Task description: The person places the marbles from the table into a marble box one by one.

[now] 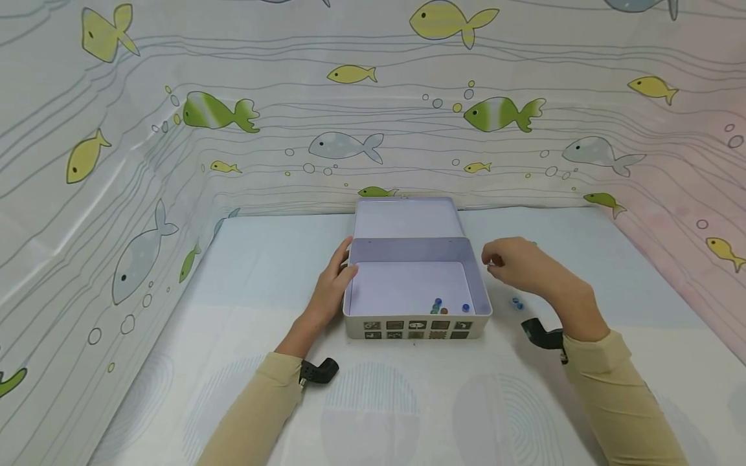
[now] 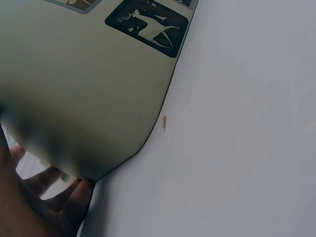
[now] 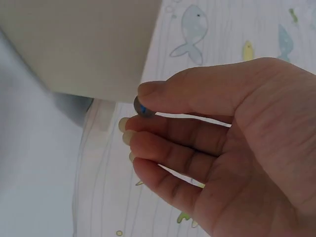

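Note:
An open white metal box [image 1: 408,285] with small picture squares along its front stands mid-table. My left hand [image 1: 332,285] grips its left side, thumb over the rim and fingers along the outer wall. In the left wrist view, fingers [image 2: 74,197] touch the box's lower edge. My right hand [image 1: 519,262] is raised just beyond the box's right wall. Between its thumb and forefinger it pinches a clear marble [image 3: 143,107] with a blue core. Inside the box, several marbles lie near the front wall, among them a blue marble [image 1: 465,307] and a brown marble [image 1: 444,311].
Blue marbles [image 1: 517,303] lie on the table right of the box, below my right hand. The hinged lid [image 1: 408,218] leans back toward the fish-patterned wall covering [image 1: 280,129]. A pale patterned cloth [image 1: 373,414] covers the table.

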`<state>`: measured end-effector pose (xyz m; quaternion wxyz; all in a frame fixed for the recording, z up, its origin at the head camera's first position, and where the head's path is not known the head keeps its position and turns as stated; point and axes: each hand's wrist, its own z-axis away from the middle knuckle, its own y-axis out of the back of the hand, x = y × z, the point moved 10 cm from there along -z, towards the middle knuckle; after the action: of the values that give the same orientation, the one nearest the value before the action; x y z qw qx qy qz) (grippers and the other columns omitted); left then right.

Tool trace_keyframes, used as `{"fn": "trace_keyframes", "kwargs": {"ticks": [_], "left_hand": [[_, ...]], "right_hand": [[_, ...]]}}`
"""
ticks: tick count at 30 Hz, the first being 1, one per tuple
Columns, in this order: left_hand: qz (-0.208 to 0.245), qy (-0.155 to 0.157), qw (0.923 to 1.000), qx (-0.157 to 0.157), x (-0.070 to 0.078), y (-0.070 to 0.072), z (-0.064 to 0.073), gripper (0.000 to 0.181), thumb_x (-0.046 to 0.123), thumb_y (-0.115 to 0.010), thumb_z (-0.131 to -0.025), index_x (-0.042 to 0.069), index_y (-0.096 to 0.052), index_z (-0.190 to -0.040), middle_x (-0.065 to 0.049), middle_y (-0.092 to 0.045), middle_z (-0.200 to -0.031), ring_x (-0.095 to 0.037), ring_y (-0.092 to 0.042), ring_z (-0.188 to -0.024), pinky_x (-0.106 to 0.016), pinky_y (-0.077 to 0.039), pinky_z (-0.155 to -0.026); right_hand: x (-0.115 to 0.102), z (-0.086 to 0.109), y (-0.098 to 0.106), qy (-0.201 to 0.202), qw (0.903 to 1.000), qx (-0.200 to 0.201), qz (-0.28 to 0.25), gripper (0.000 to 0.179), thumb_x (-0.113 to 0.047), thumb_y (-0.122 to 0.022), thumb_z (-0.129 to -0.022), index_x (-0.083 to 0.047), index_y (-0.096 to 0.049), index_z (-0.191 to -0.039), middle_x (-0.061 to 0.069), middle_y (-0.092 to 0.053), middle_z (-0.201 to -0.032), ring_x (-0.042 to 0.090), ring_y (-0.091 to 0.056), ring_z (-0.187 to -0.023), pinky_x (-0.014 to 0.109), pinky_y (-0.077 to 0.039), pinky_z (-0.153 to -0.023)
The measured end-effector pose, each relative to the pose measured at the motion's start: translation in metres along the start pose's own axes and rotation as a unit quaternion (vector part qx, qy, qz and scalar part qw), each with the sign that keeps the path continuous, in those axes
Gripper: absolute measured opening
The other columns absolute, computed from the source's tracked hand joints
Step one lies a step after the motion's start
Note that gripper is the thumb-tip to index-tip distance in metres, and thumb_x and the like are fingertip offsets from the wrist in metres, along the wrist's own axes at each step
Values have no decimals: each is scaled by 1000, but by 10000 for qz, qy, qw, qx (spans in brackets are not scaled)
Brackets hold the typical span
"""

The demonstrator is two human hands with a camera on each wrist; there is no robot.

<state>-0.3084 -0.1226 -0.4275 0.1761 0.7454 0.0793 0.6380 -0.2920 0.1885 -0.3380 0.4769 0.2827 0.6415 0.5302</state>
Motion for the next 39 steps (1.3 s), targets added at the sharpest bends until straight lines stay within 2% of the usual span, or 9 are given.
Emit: {"fn": "trace_keyframes", "kwargs": {"ticks": [6, 11, 15, 18, 22, 28, 34, 39], "left_hand": [[-39, -4, 10000, -29, 1, 0, 0, 58, 42, -42, -102, 54, -16, -152, -1, -32, -161, -28, -34, -149, -58, -32, -117], [-79, 24, 10000, -20, 0, 0, 1, 58, 43, -42, -102, 52, -16, -153, -1, -31, -162, -30, -33, -149, -58, -31, -117], [-55, 19, 10000, -5, 0, 1, 1, 59, 44, -42, -102, 50, -17, -154, -1, -31, -162, -30, -33, -149, -58, -31, -117], [-40, 26, 10000, -4, 0, 1, 1, 58, 43, -42, -102, 53, -17, -153, 0, -31, -162, -30, -33, -149, -58, -31, -117], [-39, 35, 10000, -7, 0, 1, 2, 57, 41, -42, -102, 56, -16, -151, 0, -31, -162, -30, -33, -149, -58, -31, -117], [-56, 3, 10000, 2, 1, 1, 1, 59, 42, -42, -102, 47, -17, -156, -1, -32, -161, -28, -34, -149, -58, -31, -117], [-57, -5, 10000, -15, 2, 0, 1, 60, 43, -42, -102, 47, -17, -156, -2, -32, -161, -29, -34, -149, -59, -31, -117], [-56, -27, 10000, -18, 2, 0, 1, 61, 44, -42, -102, 44, -17, -157, -2, -32, -161, -29, -33, -149, -59, -31, -117]], "right_hand": [[-18, 3, 9, 293, 9987, 420, 35, 16, -2, -63, -90, -5, -72, -103, 4, -66, -89, 19, -55, -80, 33, -48, -70], [-39, 3, 8, 644, 9956, 676, 36, 15, -1, -66, -90, -7, -71, -102, 3, -68, -94, 18, -58, -85, 35, -53, -77], [-56, 1, 5, 1052, 9904, 896, -37, 15, 0, -69, -88, -9, -71, -99, 1, -67, -93, 16, -59, -86, 33, -53, -76], [-65, 0, 2, 1276, 9867, 1006, -46, 15, 0, -71, -87, -9, -71, -99, 0, -67, -93, 15, -59, -86, 32, -54, -75], [-73, -2, -7, 1396, 9859, 920, -21, 16, -1, -71, -87, -9, -72, -100, 1, -67, -97, 15, -62, -88, 30, -55, -76], [-79, -9, -25, 1433, 9876, 628, 124, 15, -3, -72, -88, -7, -72, -102, 1, -67, -97, 15, -63, -88, 30, -56, -76], [-86, -15, -39, 1521, 9875, 409, 70, 13, -4, -71, -89, -7, -72, -102, 1, -67, -98, 16, -63, -88, 31, -54, -76], [-90, -18, -49, 1643, 9858, 339, 119, 13, -4, -72, -88, -8, -72, -101, 1, -68, -98, 14, -63, -87, 29, -54, -75]]}}
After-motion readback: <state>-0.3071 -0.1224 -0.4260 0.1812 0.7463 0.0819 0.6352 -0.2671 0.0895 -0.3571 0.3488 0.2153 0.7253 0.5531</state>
